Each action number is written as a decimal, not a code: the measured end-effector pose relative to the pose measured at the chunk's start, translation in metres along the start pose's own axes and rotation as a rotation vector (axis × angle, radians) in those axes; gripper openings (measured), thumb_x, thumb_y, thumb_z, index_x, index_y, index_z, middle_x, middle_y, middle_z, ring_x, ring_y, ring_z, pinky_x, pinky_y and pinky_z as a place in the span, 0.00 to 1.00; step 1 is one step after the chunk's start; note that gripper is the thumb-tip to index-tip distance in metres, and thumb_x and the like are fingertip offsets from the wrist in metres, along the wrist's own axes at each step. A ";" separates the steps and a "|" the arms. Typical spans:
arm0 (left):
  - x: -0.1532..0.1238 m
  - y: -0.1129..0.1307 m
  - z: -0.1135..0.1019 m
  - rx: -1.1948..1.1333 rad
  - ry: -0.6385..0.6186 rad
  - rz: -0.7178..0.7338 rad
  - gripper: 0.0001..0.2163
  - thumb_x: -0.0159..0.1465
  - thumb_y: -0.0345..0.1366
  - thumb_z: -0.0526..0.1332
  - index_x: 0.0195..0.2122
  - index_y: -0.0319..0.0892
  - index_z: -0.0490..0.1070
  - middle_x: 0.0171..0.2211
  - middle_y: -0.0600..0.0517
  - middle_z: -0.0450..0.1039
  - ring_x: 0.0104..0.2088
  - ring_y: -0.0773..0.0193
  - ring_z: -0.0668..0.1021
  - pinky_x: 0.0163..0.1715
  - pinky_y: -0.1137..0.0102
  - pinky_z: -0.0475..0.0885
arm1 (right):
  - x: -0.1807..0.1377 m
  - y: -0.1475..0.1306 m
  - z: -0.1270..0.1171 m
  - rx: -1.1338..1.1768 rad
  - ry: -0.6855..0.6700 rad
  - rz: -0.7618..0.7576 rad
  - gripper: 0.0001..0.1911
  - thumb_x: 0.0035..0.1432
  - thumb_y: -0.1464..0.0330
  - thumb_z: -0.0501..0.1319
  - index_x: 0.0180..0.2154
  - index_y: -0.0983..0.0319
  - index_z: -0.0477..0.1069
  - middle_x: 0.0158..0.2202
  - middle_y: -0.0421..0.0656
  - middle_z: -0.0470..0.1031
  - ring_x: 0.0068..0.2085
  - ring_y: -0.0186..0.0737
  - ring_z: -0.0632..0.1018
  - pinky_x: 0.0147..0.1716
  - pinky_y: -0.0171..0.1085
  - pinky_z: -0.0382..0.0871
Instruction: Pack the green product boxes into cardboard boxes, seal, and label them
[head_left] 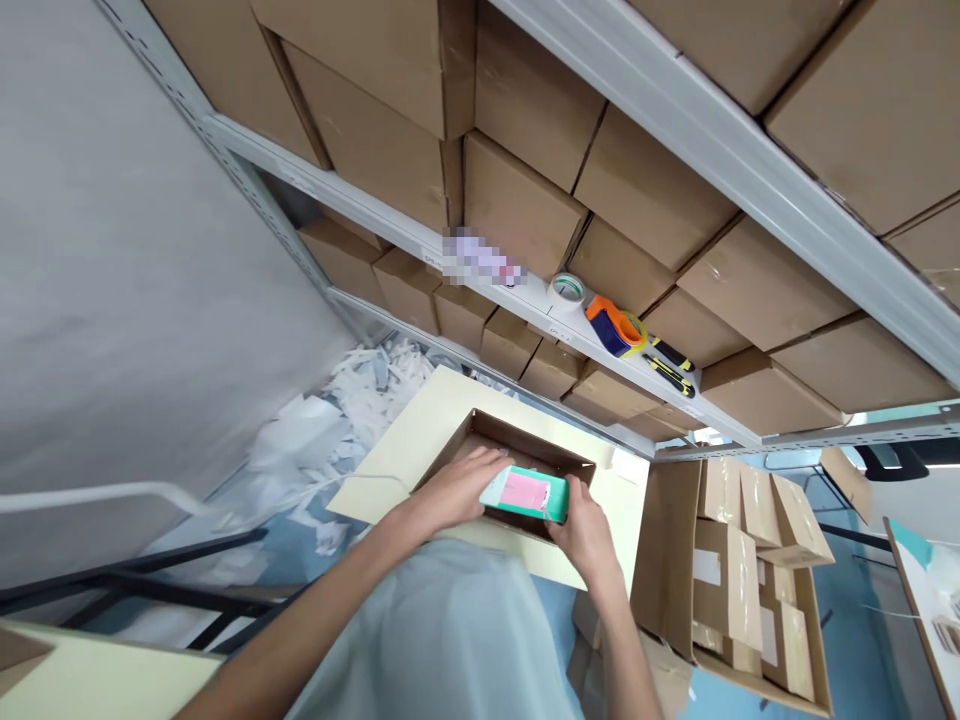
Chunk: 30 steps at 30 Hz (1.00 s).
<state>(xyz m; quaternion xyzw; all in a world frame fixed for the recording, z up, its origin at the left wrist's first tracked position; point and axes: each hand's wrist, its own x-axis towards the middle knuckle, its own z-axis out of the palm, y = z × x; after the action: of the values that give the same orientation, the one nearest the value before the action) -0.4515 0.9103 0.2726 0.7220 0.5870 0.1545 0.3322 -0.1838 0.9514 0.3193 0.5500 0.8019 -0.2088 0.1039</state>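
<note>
A small teal packet with a pink front is held over an open brown cardboard box whose pale flaps spread out around it. My left hand grips the packet's left end with fingers curled round it. My right hand pinches its right end. Both forearms reach forward from the bottom of the view over my pale shirt.
Metal shelving stacked with brown cartons fills the top. On a shelf ledge lie a tape roll, an orange-and-blue tape dispenser and a yellow-black knife. A large open carton of small boxes stands right. White paper scraps litter the floor left.
</note>
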 end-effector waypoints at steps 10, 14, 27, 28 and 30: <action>0.080 -0.038 0.063 0.177 -0.187 -0.238 0.26 0.59 0.27 0.69 0.61 0.42 0.78 0.57 0.30 0.79 0.60 0.37 0.79 0.61 0.45 0.74 | 0.092 -0.030 0.054 -0.397 -0.372 -0.026 0.34 0.58 0.72 0.76 0.63 0.74 0.72 0.56 0.70 0.81 0.60 0.63 0.84 0.55 0.49 0.81; 0.101 -0.034 0.084 0.191 -0.174 -0.325 0.20 0.67 0.35 0.65 0.60 0.43 0.79 0.52 0.26 0.80 0.55 0.32 0.81 0.52 0.34 0.76 | 0.113 -0.043 0.071 -0.442 -0.441 -0.047 0.29 0.56 0.72 0.76 0.58 0.73 0.77 0.55 0.69 0.82 0.55 0.67 0.86 0.48 0.57 0.85; 0.090 -0.035 0.054 0.146 -0.237 -0.283 0.22 0.59 0.25 0.70 0.55 0.40 0.81 0.56 0.32 0.81 0.60 0.38 0.81 0.60 0.51 0.76 | 0.106 -0.040 0.063 -0.424 -0.343 -0.008 0.24 0.71 0.72 0.67 0.64 0.75 0.72 0.56 0.69 0.81 0.60 0.59 0.84 0.56 0.48 0.80; 0.081 -0.036 0.050 0.137 -0.240 -0.263 0.25 0.58 0.25 0.71 0.58 0.42 0.80 0.59 0.34 0.79 0.62 0.40 0.80 0.61 0.54 0.75 | 0.097 -0.034 0.058 -0.405 -0.326 -0.012 0.26 0.71 0.69 0.68 0.65 0.74 0.72 0.58 0.68 0.81 0.60 0.59 0.84 0.57 0.48 0.79; 0.055 -0.037 0.042 0.117 -0.220 -0.228 0.30 0.60 0.27 0.70 0.65 0.45 0.75 0.64 0.37 0.76 0.66 0.43 0.77 0.64 0.56 0.73 | 0.072 -0.019 0.046 -0.339 -0.266 -0.041 0.26 0.74 0.62 0.67 0.66 0.68 0.71 0.60 0.62 0.81 0.61 0.56 0.84 0.57 0.45 0.79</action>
<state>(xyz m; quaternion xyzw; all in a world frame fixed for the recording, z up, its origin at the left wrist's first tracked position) -0.4391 0.9540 0.2083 0.6815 0.6330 0.0015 0.3672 -0.2309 0.9857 0.2535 0.4759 0.8158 -0.1437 0.2954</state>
